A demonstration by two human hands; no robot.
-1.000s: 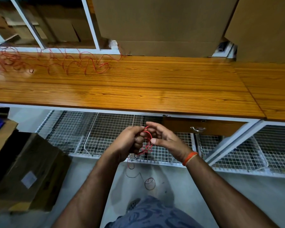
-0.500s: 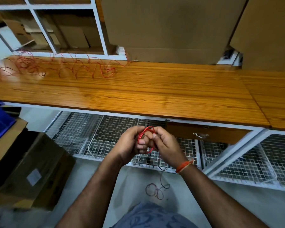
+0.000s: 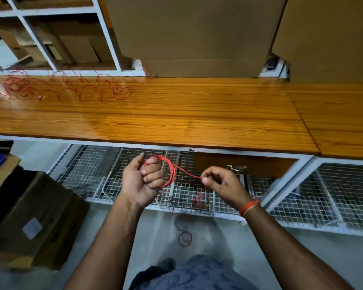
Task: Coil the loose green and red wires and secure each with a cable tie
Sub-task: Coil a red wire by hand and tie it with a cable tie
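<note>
Left hand [image 3: 142,181] curled tight around a small red wire coil [image 3: 169,172], gripping it in front of the desk [image 3: 176,118], below its front edge. Coil standing roughly upright, loops arcing out to the right of the fist. One strand running from the coil rightward and slightly down to the right hand [image 3: 220,182], pinched between thumb and fingertips. Hands apart, strand taut between them. Loose red wire tangle [image 3: 61,88] sprawled along the desk's far left, long axis left to right. Another small wire loop [image 3: 184,238] lying on the floor below. White label [image 3: 32,228] on the cardboard box [image 3: 36,225] at left, writing too blurred to read.
</note>
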